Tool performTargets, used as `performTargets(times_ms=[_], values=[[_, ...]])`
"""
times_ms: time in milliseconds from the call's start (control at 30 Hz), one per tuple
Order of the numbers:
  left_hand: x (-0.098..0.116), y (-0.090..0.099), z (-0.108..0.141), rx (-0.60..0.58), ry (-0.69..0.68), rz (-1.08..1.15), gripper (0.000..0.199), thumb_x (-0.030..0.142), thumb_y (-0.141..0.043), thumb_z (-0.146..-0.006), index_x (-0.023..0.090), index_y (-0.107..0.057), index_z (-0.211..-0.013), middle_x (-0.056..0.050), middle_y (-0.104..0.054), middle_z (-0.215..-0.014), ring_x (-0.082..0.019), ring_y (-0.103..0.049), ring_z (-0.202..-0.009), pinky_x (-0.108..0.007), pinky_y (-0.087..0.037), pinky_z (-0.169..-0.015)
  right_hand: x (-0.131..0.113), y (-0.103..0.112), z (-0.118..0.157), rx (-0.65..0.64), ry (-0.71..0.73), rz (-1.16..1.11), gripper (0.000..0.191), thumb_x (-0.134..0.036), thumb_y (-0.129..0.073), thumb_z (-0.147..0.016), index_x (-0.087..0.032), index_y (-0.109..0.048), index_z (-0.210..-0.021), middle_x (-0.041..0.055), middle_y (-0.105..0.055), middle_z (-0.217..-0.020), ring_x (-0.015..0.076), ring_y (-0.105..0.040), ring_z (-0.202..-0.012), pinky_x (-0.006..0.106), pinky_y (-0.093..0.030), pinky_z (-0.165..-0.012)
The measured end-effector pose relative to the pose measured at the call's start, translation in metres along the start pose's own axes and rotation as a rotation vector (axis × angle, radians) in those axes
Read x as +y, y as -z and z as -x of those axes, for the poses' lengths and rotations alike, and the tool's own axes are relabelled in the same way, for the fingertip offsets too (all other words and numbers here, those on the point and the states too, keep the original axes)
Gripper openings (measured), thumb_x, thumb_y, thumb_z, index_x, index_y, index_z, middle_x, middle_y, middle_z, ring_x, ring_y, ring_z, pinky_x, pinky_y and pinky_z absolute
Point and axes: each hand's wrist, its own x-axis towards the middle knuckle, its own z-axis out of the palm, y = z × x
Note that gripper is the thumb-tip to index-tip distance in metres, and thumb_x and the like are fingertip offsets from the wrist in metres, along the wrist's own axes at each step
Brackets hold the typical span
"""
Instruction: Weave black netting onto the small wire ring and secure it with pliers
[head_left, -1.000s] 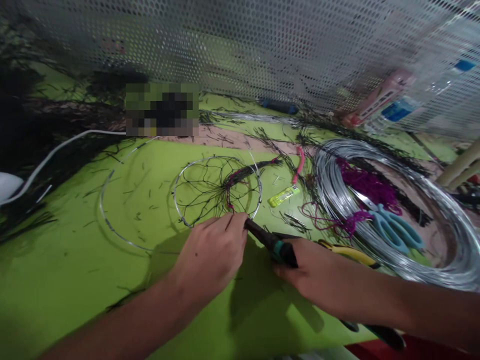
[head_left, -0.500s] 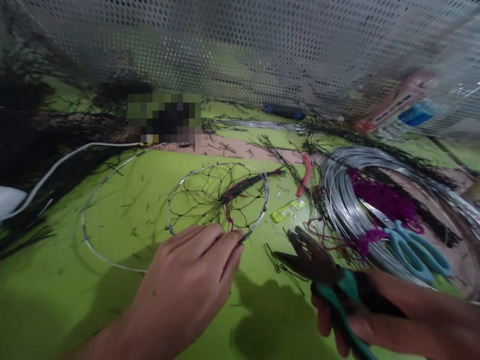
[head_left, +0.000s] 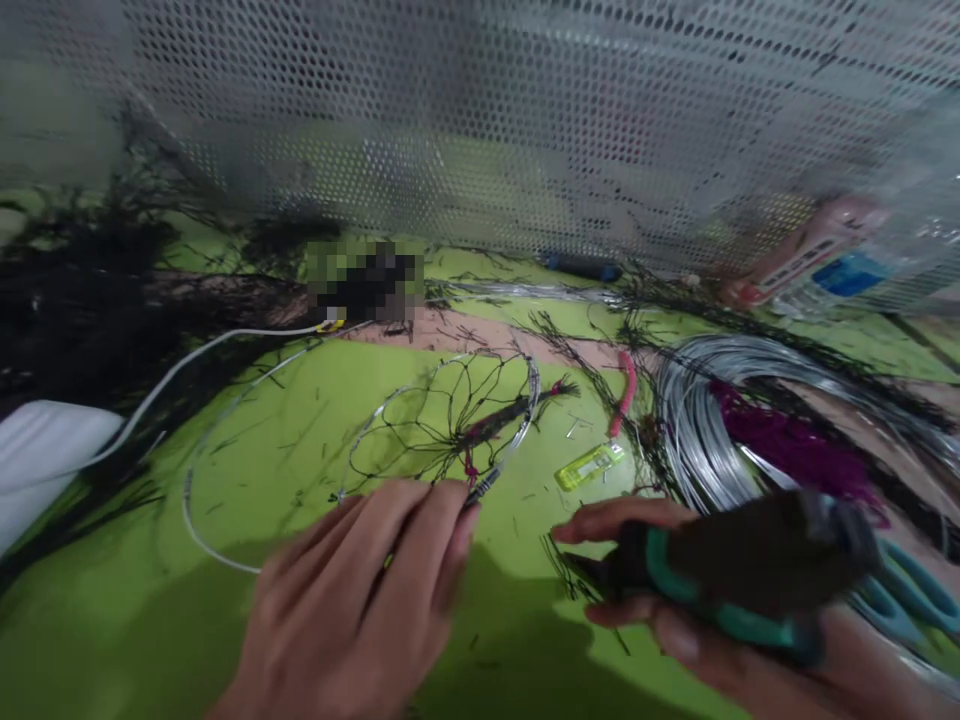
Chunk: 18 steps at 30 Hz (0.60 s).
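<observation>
My left hand (head_left: 360, 590) is closed on the near side of a wire hoop (head_left: 534, 385), with its fingertips at a dark-wrapped spot on the rim. Black netting (head_left: 420, 425) spans the hoop and gathers into a bundle tied with dark pink thread. Off to the right, my right hand (head_left: 720, 660) holds a pair of pliers (head_left: 750, 550) with black and teal handles. The plier head points right, away from the hoop, and is smeared by motion. A larger loop of wire (head_left: 195, 500) curves out to the left of my left hand.
Right of the hoop lie a small yellow-green plastic tool (head_left: 589, 467) and a pink strip (head_left: 625, 390). Beyond are a wire coil (head_left: 697, 430), purple yarn (head_left: 795, 440) and blue-handled scissors (head_left: 915, 590). A perforated panel (head_left: 480, 120) stands at the back; a white cord (head_left: 217, 345) runs left.
The pliers have turned round in my right hand, from jaws pointing left to head pointing right. My left hand keeps hold of the hoop. The whole view has shifted slightly.
</observation>
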Motion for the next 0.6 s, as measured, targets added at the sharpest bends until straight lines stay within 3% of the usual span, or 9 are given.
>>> performTargets(times_ms=[67,133,300,600], values=[[-0.001,0.005,-0.002,0.07,0.021,-0.015,0.012,0.023,-0.063,-0.099,0.016,-0.072,-0.103,-0.001,-0.074,-0.088,-0.011,-0.069,-0.073,-0.024,-0.053,-0.077,-0.005,-0.007,-0.021,-0.074,0.175,0.093,0.05,-0.023,-0.063,-0.092,-0.033,-0.051,-0.14,0.0077,-0.065,-0.125,0.0253,-0.067,-0.11,0.035,-0.064,-0.083],[-0.002,0.012,-0.005,0.147,0.02,-0.036,0.011,0.022,-0.065,-0.098,0.016,-0.074,-0.099,0.0,-0.075,-0.085,-0.011,-0.071,-0.074,-0.023,-0.053,-0.081,-0.01,-0.015,-0.041,-0.059,0.32,0.141,0.046,-0.013,-0.059,-0.089,-0.031,-0.053,-0.131,0.0063,-0.063,-0.117,0.0231,-0.063,-0.11,0.037,-0.06,-0.09],[-0.002,0.027,-0.013,0.252,-0.033,-0.061,0.019,0.019,-0.062,-0.1,0.012,-0.074,-0.087,-0.002,-0.076,-0.076,-0.01,-0.069,-0.063,-0.021,-0.054,-0.076,-0.009,-0.041,-0.073,-0.067,0.341,0.193,0.031,-0.005,-0.057,-0.077,-0.023,-0.054,-0.102,0.002,-0.059,-0.09,0.0178,-0.058,-0.08,0.029,-0.049,-0.063],[0.005,0.023,0.004,0.294,0.074,-0.061,0.007,0.02,-0.065,-0.099,0.015,-0.069,-0.102,0.001,-0.078,-0.082,-0.01,-0.07,-0.073,-0.026,-0.051,-0.089,-0.005,-0.065,-0.1,0.044,0.51,0.164,0.036,-0.008,-0.051,-0.083,-0.023,-0.051,-0.115,0.0054,-0.059,-0.102,0.0204,-0.059,-0.089,0.031,-0.051,-0.068]])
